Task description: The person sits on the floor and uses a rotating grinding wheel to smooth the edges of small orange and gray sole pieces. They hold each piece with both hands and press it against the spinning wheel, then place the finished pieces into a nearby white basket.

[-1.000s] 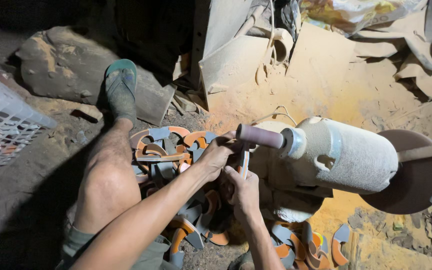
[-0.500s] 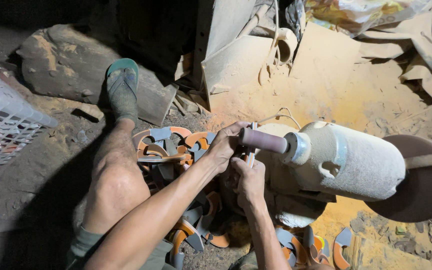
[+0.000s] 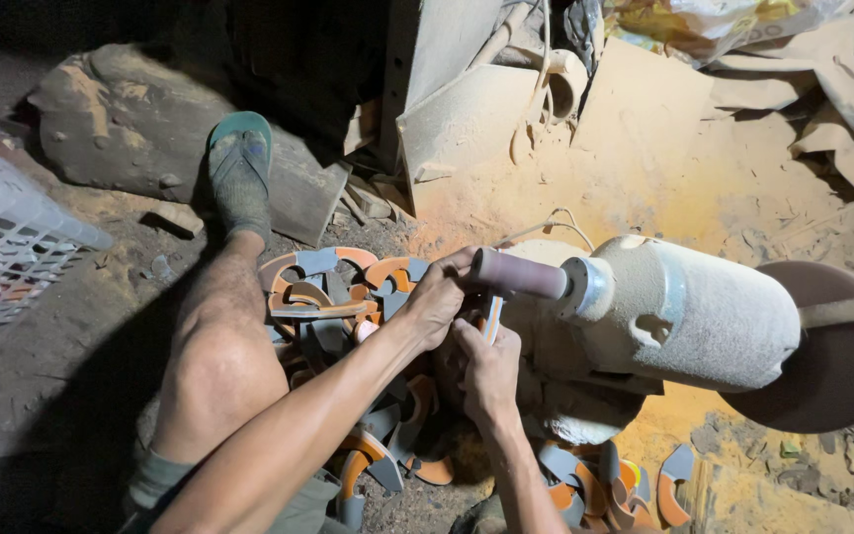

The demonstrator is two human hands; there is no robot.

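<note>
Dust-coated grey motor's brown sanding drum, mid-frame, is grinding a small orange-grey curved piece; left hand and right hand are pinching it. Keeping pressure light, fingertips clear.

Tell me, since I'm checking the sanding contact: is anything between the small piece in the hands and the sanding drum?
Nothing visible. Both the left hand and right hand hold the small piece directly under the sanding drum, with no object between; actual contact cannot be told.
</note>
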